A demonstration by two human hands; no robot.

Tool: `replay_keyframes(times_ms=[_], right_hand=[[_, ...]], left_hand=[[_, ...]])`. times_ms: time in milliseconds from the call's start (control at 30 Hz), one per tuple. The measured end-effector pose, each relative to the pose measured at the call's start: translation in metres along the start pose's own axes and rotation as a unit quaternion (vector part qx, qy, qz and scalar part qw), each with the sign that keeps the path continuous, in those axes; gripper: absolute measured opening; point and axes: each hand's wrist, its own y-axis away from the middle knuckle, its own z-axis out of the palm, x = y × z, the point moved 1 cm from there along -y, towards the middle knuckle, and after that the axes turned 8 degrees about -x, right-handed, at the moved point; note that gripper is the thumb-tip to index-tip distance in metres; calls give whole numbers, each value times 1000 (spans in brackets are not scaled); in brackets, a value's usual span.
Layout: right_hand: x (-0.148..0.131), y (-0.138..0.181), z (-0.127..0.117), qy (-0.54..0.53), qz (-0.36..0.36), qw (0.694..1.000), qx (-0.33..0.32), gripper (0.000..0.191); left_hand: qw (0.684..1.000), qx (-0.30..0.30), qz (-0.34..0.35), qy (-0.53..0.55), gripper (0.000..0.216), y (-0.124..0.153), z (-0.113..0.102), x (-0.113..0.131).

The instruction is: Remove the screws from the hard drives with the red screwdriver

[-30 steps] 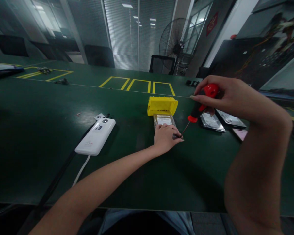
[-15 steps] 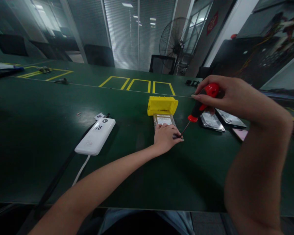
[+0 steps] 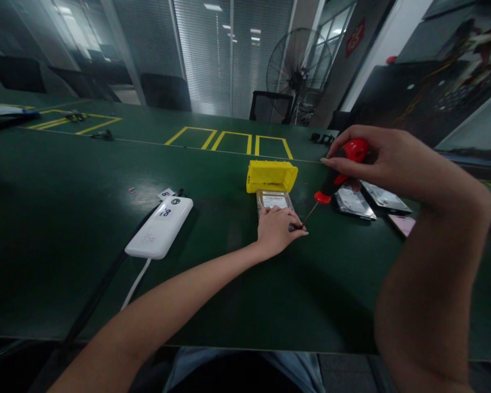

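My left hand [image 3: 276, 232] lies over the near part of a hard drive [image 3: 273, 200], closed on it with fingers and thumb at its right edge. My right hand [image 3: 362, 155] grips the red and black handle of a screwdriver [image 3: 330, 184], fingers wrapped round it. The screwdriver slants down to the left, and its tip meets the drive's near right side beside my left thumb. Exactly what the tip touches is hidden by my fingers. Directly behind the drive, a yellow plastic bin [image 3: 271, 177] rests on its side, opening toward me.
Two more hard drives, one nearer [image 3: 355, 203] and one behind [image 3: 384, 197], lie right of the screwdriver, near a pink flat item [image 3: 401, 224]. On the left is a white power bank [image 3: 160, 228] with a cable. Yellow tape rectangles [image 3: 233, 134] mark the green table [image 3: 213, 305].
Almost nothing differs. My right hand and the screwdriver handle have shifted very slightly to the right; my left hand stays on the hard drive.
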Motion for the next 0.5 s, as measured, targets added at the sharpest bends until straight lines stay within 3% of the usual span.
replay_keyframes(times_ms=[500], right_hand=[[0,1,-1,-2,11,1000,0,29]], left_hand=[[1000,-5,-6,1,21,-1,0,1]])
